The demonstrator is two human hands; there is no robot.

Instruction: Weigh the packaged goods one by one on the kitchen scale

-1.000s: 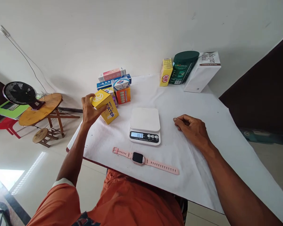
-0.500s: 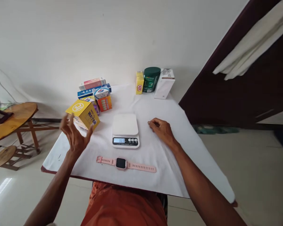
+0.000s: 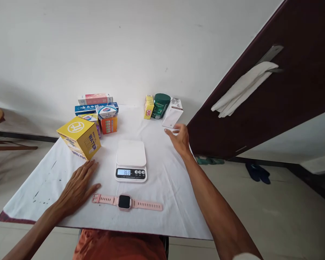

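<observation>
My left hand [image 3: 78, 186] lies flat on the white cloth, fingers stretched out, just in front of a yellow box marked WATER [image 3: 82, 139]. Close to a tall white box [image 3: 173, 112], my right hand [image 3: 181, 139] is raised with thumb and fingers apart and nothing between them. Between the hands sits a white digital scale [image 3: 131, 153] with a bare platform; its lit display seems to read 363. A pink smartwatch [image 3: 124, 202] with its strap laid out straight rests in front of the scale.
Behind the yellow box stand an orange box [image 3: 109, 125], a blue long box [image 3: 83, 109] and a pink-and-white box [image 3: 95, 99]. A green canister [image 3: 160, 106] and a small yellow box [image 3: 148, 107] stand by the wall. A towel [image 3: 243, 88] hangs on the door handle.
My left hand has come away from the yellow box and down onto the cloth. My right hand has reached forward to the white box, its fingers parting. The view has turned right.
</observation>
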